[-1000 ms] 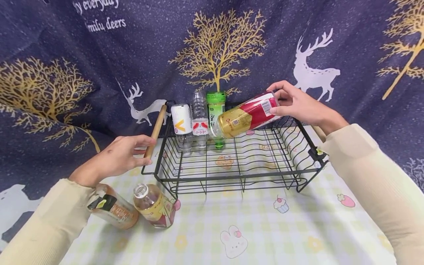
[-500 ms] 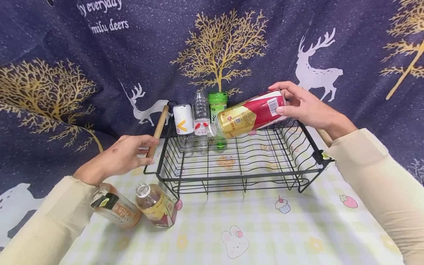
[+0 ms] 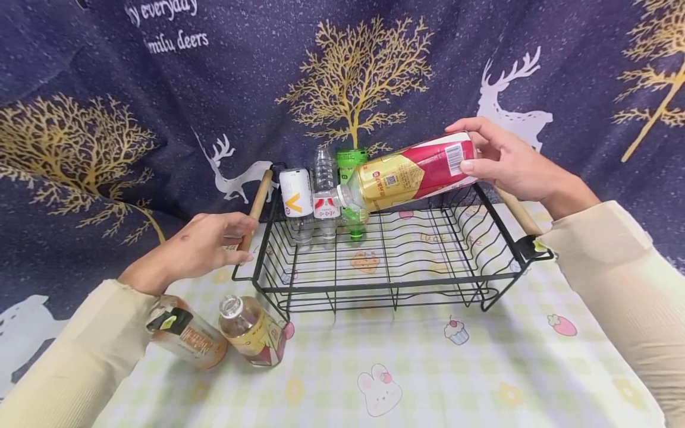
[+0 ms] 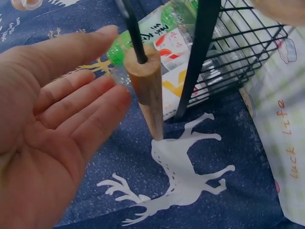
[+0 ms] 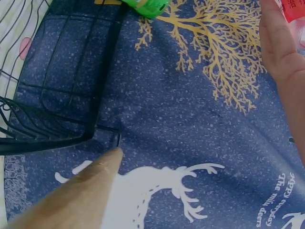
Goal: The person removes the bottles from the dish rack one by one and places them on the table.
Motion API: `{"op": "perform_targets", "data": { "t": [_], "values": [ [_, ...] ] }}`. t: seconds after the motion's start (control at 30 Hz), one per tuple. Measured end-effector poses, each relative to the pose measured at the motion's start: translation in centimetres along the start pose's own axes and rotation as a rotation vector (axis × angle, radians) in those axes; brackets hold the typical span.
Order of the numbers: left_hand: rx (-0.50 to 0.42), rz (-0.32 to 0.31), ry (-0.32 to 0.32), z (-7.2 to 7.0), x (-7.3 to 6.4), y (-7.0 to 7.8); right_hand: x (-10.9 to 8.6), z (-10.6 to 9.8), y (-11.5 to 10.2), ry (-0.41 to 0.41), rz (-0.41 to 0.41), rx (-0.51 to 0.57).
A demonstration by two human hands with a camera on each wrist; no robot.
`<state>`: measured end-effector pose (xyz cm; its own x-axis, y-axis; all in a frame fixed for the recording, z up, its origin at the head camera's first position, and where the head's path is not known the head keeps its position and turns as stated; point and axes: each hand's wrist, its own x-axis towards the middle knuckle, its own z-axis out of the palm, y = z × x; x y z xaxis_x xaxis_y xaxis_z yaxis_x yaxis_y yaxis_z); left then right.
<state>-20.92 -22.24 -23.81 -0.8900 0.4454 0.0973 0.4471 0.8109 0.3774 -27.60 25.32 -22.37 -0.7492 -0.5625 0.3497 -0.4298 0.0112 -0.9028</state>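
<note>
My right hand (image 3: 508,157) grips the base end of a bottle with a gold and red label (image 3: 414,169). The bottle is tilted above the black wire rack (image 3: 396,288), its neck pointing left and overlapping the bottles there in the head view. In the right wrist view, the hand (image 5: 281,50) and part of the red label (image 5: 293,9) show at the right edge. Beside the rack's left wooden handle (image 3: 260,196), my left hand (image 3: 195,246) has its fingers extended. The left wrist view shows that hand (image 4: 52,129) apart from the handle (image 4: 151,95), palm visible.
A white-labelled bottle (image 3: 296,193), a clear bottle (image 3: 324,169) and a green bottle (image 3: 350,159) lean side by side at the rack's back left. Two brown-tinted bottles (image 3: 251,333) stand on the checked tablecloth (image 3: 321,368) at left. A dark blue cloth (image 3: 241,89) hangs behind.
My right hand has moved up and to the right with the bottle, which now lies nearer level. The left hand has hardly shifted at the handle. The other bottles stay put.
</note>
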Motion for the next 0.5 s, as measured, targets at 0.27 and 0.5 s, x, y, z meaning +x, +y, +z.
{"op": "perform_targets", "data": {
  "t": [0.27,0.5],
  "values": [
    [-0.314,0.092,0.138,-0.2,0.3,1.2,-0.5,0.0,-1.0,-0.032,-0.001,-0.077],
    [-0.703,0.226,0.281,-0.2,1.0,3.3,-1.0,0.2,-1.7,-0.052,0.005,-0.144]
  ]
}}
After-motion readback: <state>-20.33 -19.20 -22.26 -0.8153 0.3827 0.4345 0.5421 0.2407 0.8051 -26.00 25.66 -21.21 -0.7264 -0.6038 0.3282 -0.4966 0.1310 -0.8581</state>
